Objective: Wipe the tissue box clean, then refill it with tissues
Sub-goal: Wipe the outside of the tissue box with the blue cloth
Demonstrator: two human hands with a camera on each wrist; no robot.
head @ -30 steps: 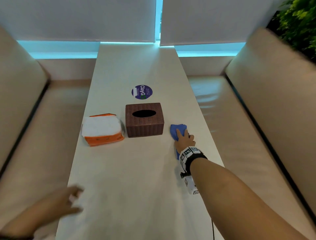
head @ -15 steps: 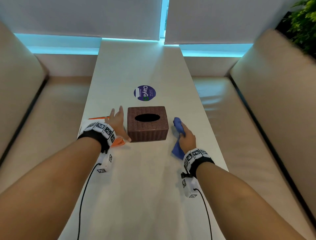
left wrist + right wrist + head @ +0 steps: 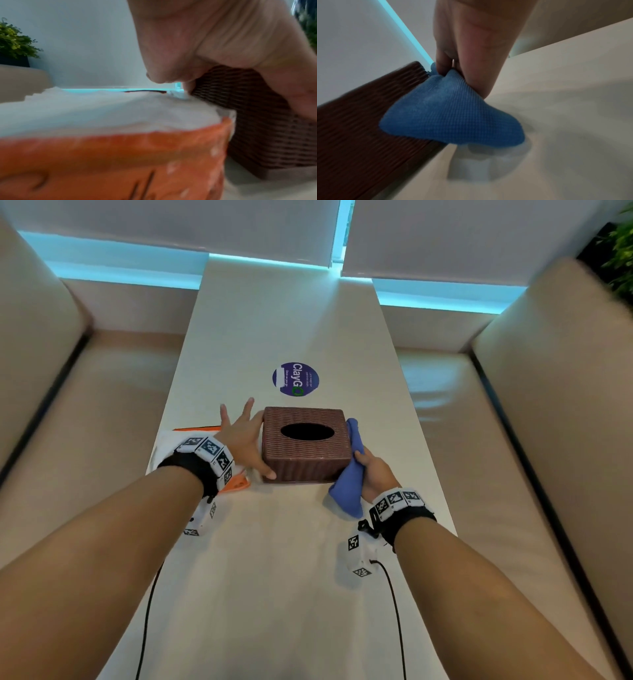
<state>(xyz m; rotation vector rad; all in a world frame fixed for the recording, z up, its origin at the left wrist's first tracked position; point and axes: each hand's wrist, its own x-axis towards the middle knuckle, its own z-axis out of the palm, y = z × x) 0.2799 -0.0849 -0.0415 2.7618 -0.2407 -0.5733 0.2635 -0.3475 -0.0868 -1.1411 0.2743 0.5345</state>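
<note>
A brown woven tissue box [image 3: 308, 465] with an oval slot on top stands mid-table. My left hand [image 3: 243, 436] lies flat against its left side, fingers straight and spread, thumb at the front corner. My right hand [image 3: 373, 470] grips a blue cloth [image 3: 349, 484] and holds it against the box's right side. The right wrist view shows the fingers [image 3: 441, 65] bunching the cloth [image 3: 450, 115] beside the box [image 3: 368, 128]. An orange-and-white tissue pack [image 3: 120, 121] lies left of the box [image 3: 257, 121], mostly hidden under my left wrist in the head view.
A long white table [image 3: 274, 577] runs away from me, with a round purple sticker [image 3: 295, 379] beyond the box. Beige benches [image 3: 102, 440] flank it on both sides. A plant [image 3: 623, 251] stands at the far right. Wrist-camera cables [image 3: 147, 611] trail over the near table.
My left hand came up from the near left table edge to the box's left side. My right hand lifted the cloth off the table and brought it against the box's right side.
</note>
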